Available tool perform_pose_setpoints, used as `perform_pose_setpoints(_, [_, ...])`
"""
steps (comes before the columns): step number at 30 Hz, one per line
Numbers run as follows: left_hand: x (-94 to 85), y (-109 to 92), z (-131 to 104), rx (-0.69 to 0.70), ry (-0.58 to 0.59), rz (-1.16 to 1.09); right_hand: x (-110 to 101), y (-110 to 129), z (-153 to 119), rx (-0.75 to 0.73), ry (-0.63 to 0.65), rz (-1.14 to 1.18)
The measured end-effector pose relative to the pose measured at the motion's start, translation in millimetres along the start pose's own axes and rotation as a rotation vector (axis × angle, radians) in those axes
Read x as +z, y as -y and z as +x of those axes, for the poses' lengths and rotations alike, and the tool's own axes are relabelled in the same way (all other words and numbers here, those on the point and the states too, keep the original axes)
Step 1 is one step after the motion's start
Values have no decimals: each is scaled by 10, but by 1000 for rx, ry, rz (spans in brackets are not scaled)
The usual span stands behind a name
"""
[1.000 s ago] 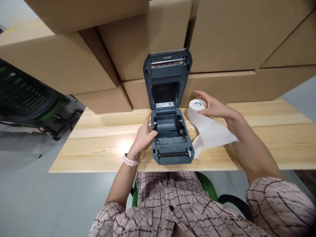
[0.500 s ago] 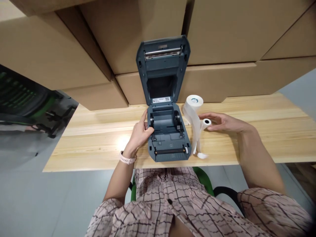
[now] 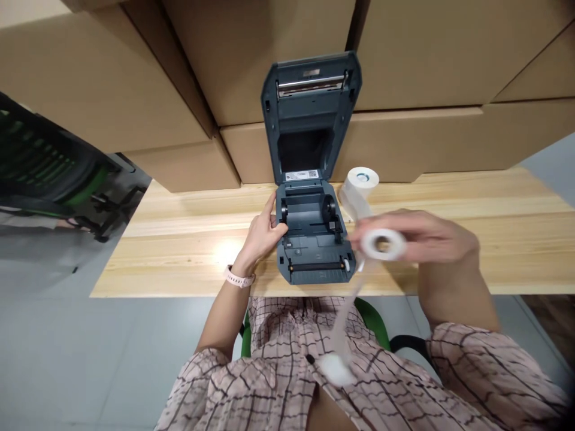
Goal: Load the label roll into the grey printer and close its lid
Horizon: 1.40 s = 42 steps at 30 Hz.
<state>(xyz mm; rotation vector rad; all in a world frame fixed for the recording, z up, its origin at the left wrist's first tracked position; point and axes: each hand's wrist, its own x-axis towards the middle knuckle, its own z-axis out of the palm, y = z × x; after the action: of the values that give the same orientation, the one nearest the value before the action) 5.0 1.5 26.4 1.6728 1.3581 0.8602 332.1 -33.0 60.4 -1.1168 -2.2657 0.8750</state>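
Note:
A dark grey label printer stands on the wooden table with its lid tipped up and its roll compartment bare. My left hand grips the left side wall, thumb over the rim and index finger stretched along the edge. Slightly blurred, my right hand holds a small white label roll up, right of the printer's front. A loose strip hangs from this roll toward my lap, its end smeared by motion. Behind it, a larger white label roll stands beside the printer, partly unwound.
Cardboard boxes are stacked along the back of the wooden table, close behind the raised lid. A black and green chair is on the floor at the left. The table's front edge runs just before my body.
My right hand has picked the small roll up off the table and brought it nearer to me, its strip now trailing down. My left hand stays on the printer. The view has shifted a little.

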Motion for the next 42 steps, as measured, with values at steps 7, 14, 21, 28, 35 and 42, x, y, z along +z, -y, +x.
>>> perform_pose_setpoints(7, [9, 50, 2, 30, -3, 17, 429, 343, 758, -184, 138, -273])
perform_pose_setpoints(14, [-5, 44, -3, 40, 14, 77, 455, 390, 727, -246, 94, -334])
perform_pose_setpoints(21, [-9, -4, -13, 20, 15, 148, 607, 526, 379, -355, -1, -322])
perform_pose_setpoints(28, [-28, -1, -11, 45, 37, 142, 750, 660, 82, -345, -84, -489])
perform_pose_setpoints(35, [-14, 21, -8, 65, 28, 109, 841, 674, 24, -348, -154, -554])
perform_pose_setpoints(42, [-19, 7, -21, 59, 39, 119, 823, 681, -33, -354, -151, -551])
